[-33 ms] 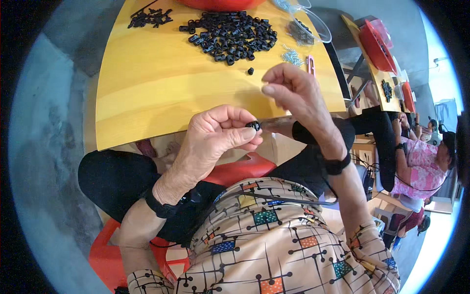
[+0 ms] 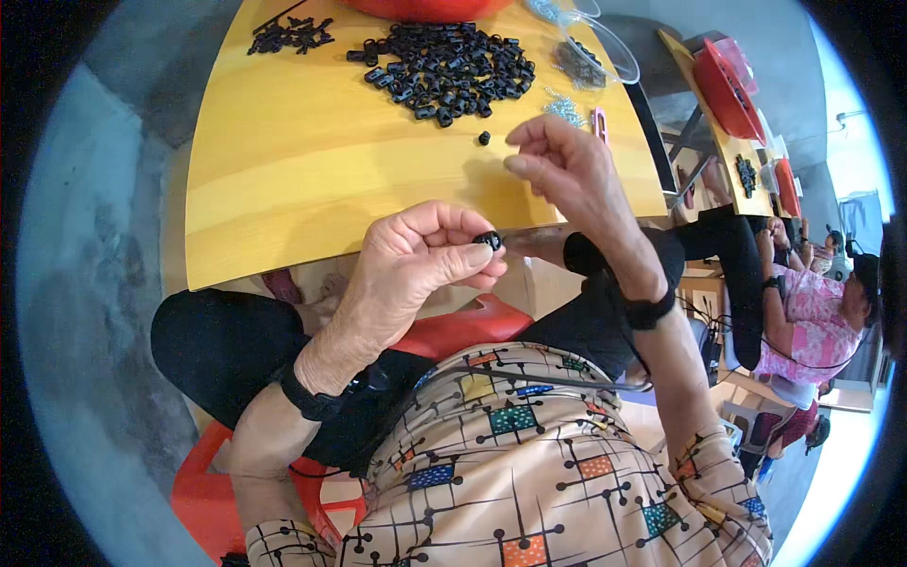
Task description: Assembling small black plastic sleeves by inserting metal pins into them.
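Observation:
My left hand (image 2: 420,250) pinches a small black plastic part (image 2: 488,241) between thumb and fingertips, just off the near edge of the yellow table (image 2: 274,198). The part's exact kind is hard to make out. My right hand (image 2: 572,170) is raised to the right, its thumb and index tips apart, with nothing visible between them. A single small black piece (image 2: 484,138) lies on the table to the left of my right fingertips. Beyond it spreads a large pile of black plastic parts (image 2: 453,71).
Slim black pieces (image 2: 291,35) form a smaller heap at the far left. Silvery screws (image 2: 564,109) and a pink-handled tool (image 2: 600,125) lie on the right, near a clear plastic container (image 2: 605,57). A red basin (image 2: 425,8) stands at the back. Another person (image 2: 812,307) sits at the right.
My right hand has shifted very slightly up. My left hand and the black part in it stay in place.

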`<state>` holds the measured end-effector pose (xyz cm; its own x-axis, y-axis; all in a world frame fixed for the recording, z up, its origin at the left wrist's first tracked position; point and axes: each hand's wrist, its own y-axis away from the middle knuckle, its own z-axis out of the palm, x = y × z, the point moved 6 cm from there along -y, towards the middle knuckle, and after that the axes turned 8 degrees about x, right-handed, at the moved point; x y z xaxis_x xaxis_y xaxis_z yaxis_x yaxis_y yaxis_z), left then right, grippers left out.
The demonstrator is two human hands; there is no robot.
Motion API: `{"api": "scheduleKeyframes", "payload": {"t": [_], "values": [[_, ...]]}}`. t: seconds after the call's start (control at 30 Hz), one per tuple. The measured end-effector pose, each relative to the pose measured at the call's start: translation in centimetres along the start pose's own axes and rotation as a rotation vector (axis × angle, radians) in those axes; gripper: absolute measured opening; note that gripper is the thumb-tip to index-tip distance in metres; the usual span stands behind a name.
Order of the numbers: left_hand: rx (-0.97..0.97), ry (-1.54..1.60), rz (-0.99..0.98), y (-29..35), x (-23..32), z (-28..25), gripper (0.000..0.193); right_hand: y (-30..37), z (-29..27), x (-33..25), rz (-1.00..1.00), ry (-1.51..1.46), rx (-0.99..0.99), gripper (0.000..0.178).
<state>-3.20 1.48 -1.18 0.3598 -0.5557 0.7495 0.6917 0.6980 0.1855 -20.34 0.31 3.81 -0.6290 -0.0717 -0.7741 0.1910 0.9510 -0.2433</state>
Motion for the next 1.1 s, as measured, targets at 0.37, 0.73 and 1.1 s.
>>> {"api": "scheduleKeyframes", "payload": {"t": [0.37,0.73,1.1], "values": [[0.020,0.029,0.037,-0.6,0.5,-0.4,0.019,-2.8,2.1,0.5,-0.241,0.188,0.051,0.011],[0.026,0.007,0.028,-0.5,0.1,-0.3,0.023,3.3,-0.8,-1.4,0.338,-0.487,-0.223,0.015],[-0.038,-0.119,-0.027,-0.5,-1.6,0.7,0.021,7.8,0.1,-1.1,0.373,-0.541,-0.298,0.014]]}}
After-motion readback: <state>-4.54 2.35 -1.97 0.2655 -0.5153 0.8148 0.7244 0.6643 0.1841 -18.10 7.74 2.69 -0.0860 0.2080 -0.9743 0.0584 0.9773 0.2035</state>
